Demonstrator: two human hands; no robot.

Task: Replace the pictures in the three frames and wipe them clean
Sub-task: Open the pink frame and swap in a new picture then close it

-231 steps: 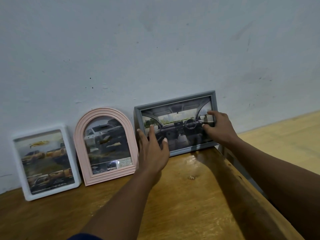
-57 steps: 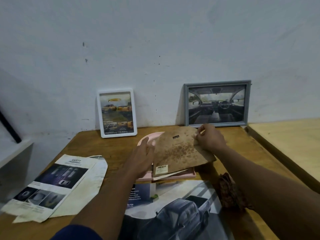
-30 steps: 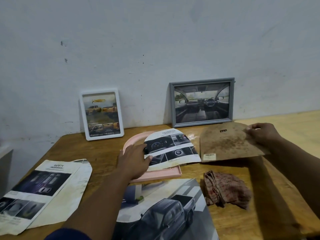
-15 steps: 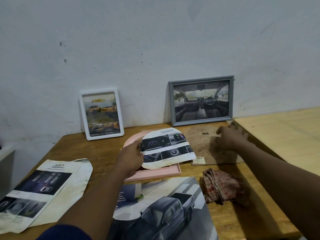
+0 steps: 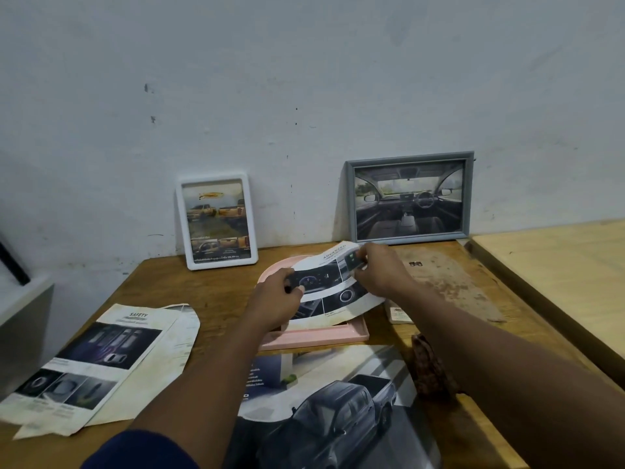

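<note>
Two hands are pinching one arch-cut picture [image 5: 333,289] over the pink frame [image 5: 318,333], which is lying flat mid-table: left hand [image 5: 280,296] gripping the nine o'clock edge, right hand [image 5: 375,269] the one o'clock corner, fingers curled tight on paper. Judging the picture swap on this frame to be under way; next move is calling for lining the arch up with the opening, then taking the brown backing board [image 5: 446,286] lying at three o'clock. Reading "ADVANCED" on the picture, "SAFETY" on the leaflet [image 5: 101,360] at eight o'clock.
</note>
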